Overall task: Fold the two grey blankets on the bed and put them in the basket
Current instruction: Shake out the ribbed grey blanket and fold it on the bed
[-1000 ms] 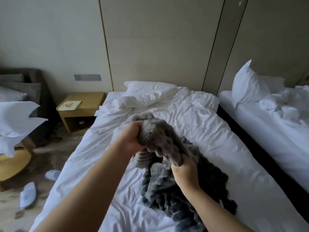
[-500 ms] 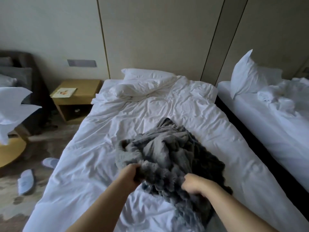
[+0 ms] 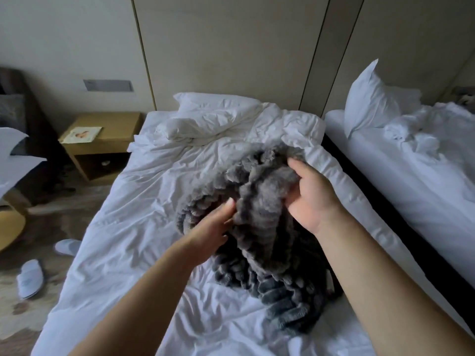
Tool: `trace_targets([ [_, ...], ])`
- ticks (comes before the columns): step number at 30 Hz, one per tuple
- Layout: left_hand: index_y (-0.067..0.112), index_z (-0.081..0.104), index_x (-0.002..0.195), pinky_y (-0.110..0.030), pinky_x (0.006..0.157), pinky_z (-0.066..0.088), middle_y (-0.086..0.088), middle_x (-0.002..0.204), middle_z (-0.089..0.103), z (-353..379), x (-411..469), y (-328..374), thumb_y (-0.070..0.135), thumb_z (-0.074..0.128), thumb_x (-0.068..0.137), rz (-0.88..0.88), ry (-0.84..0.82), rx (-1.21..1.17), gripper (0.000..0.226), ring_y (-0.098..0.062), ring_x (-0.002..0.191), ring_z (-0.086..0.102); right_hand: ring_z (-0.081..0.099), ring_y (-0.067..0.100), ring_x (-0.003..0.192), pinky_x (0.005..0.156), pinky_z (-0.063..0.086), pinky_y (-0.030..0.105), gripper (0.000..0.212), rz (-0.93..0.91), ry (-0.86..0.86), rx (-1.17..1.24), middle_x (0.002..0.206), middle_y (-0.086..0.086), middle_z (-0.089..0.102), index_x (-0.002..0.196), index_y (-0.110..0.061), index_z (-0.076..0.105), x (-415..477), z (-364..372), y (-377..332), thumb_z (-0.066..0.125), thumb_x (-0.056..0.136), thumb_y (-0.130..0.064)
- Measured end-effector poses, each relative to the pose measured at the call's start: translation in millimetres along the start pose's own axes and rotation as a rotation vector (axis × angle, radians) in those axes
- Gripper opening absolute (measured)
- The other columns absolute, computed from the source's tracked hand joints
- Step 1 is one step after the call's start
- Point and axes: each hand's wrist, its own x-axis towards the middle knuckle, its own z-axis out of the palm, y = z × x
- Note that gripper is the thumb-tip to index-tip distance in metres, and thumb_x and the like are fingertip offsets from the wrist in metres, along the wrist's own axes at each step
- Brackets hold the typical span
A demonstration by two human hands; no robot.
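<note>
Loosely, right hand (image 3: 308, 199) around blanket (image 3: 264, 235)

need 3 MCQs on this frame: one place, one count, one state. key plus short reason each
1. Where does the card lie?
A) on the nightstand
B) on a pillow
C) on a chair

2. How many white slippers show on the floor?
A) one
B) two
C) four

3. What state is the grey blanket in?
A) folded square
B) spread flat
C) bunched up, held in both hands

Key:
1 A: it sits on the wooden top left of the bed.
2 B: a pair lies left of the bed.
3 C: the left hand and right hand each have a grip on the crumpled heap.
</note>
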Motion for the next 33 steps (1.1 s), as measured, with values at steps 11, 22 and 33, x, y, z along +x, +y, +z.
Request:
trace_targets([
  [11, 0.003, 0.076, 0.087, -0.033, 0.067, 0.059, -0.013, 0.085, 0.074, 1, 13, 82, 0.027, 0.045, 0.099, 0.115, 0.225, -0.512, 0.041, -0.023, 0.079, 0.073, 0.065, 0.020, 0.086, 0.063, 0.053, 0.026, 0.083, 0.481, -0.182, -1.246, 0.106, 0.004, 0.065, 0.130, -0.051, 0.032, -25, -74, 110, 0.064, 0.066, -0.008],
  [22, 0.003, 0.069, 0.092, -0.042, 0.078, 0.050, -0.020, 0.083, 0.069, -39, -17, -17, 0.067, 0.056, 0.073, -0.375, 0.183, -0.251, 0.068, -0.034, 0.078, 0.064, 0.066, 0.019, 0.104, 0.094, 0.051, 0.037, 0.043, 0.034, -0.181, -0.977, 0.107, 0.001, 0.072, 0.110, -0.022, 0.067, 6, 31, 97, 0.070, 0.069, -0.031],
  [33, 0.009, 0.060, 0.070, -0.023, 0.041, 0.051, -0.003, 0.047, 0.063, -74, -32, 14, 0.023, 0.040, 0.096, -0.038, 0.422, -0.547, 0.036, -0.017, 0.039, 0.063, 0.057, -0.001, 0.111, 0.089, 0.044, 0.012, 0.062, 0.302, -0.412, -1.129, 0.115, -0.019, 0.064, 0.129, -0.033, 0.055, -7, -40, 159, 0.083, 0.074, -0.028],
])
